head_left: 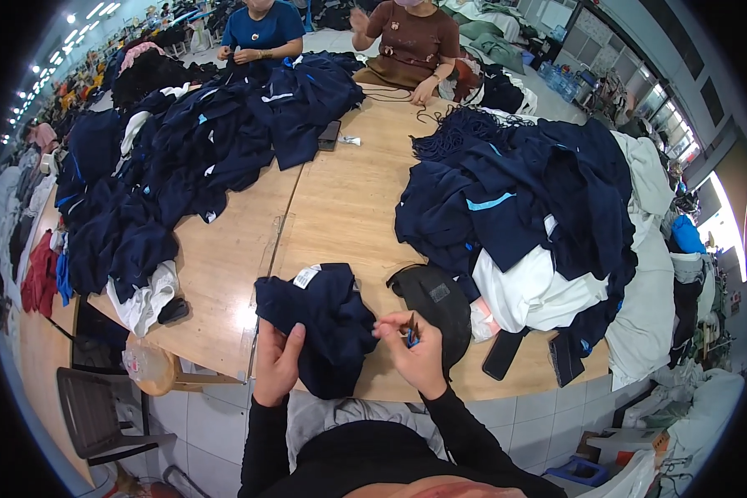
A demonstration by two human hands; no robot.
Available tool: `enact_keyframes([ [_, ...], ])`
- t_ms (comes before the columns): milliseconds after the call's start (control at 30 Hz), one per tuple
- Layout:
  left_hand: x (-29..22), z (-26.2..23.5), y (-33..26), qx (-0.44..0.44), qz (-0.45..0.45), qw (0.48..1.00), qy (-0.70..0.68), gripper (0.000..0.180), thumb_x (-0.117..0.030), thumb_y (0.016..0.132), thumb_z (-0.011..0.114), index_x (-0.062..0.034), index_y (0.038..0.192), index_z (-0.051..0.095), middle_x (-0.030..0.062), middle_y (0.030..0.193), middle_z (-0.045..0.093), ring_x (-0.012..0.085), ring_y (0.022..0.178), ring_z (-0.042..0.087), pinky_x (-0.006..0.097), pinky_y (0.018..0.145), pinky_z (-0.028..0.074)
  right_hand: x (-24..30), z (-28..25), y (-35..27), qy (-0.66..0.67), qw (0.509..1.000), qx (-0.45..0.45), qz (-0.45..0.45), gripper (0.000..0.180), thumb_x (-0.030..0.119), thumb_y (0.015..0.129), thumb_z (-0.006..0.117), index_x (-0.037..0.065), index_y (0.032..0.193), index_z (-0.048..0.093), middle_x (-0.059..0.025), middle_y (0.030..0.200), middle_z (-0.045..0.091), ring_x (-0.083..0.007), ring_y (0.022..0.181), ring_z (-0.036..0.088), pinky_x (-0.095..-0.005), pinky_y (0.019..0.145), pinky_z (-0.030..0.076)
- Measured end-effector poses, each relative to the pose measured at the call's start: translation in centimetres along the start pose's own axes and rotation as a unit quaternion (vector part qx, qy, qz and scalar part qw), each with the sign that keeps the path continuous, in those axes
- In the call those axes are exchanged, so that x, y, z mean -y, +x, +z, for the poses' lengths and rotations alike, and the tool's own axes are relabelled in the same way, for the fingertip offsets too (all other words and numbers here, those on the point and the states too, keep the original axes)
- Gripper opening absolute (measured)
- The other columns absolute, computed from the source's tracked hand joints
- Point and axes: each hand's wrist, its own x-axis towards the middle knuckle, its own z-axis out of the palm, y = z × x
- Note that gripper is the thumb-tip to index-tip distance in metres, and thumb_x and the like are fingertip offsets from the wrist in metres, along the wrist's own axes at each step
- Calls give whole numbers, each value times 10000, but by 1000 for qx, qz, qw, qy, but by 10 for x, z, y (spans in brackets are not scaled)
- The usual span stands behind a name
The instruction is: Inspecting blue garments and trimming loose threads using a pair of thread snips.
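Observation:
A navy blue garment point(332, 324) with a white label point(306, 276) lies bunched at the table's near edge. My left hand point(278, 361) grips its left side, with the thumb on top and the other fingers mostly hidden by cloth. At the garment's right edge is my right hand point(413, 353), closed around small thread snips point(410, 334). Its thumb and fingertip are pinched together close to the cloth; any thread between them is too fine to make out. Just right of that hand lies a black cloth item point(441, 303) with a grey patch, perhaps a cap or bag.
Navy garments are heaped at left point(158, 174) and right point(548, 191) on the wooden table point(340, 207). A phone point(503, 355) rests near the front edge. Two people point(261, 33) point(411, 41) work across the table. A chair point(100, 407) and stool point(153, 382) stand at lower left.

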Motion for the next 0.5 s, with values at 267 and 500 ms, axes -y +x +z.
enact_keyframes([
  [267, 3, 9, -18, -7, -97, 995, -37, 819, 43, 1077, 646, -55, 1727, 159, 148, 1563, 534, 212, 1348, 610, 348, 1067, 548, 1, 18, -22, -3, 992, 123, 30, 380, 44, 888, 941, -3, 1214, 751, 12, 946, 710, -34, 792, 616, -206, 720, 502],
  [500, -5, 39, -20, 53, -5, 968, -247, 998, 163, 988, 614, -123, 1729, 10, 196, 1654, 377, 314, 1476, 513, 476, 1175, 508, 3, 35, -17, -85, 989, -30, -115, 510, 59, 833, 963, -5, 1277, 718, -73, 956, 714, -160, 874, 687, -311, 826, 575],
])
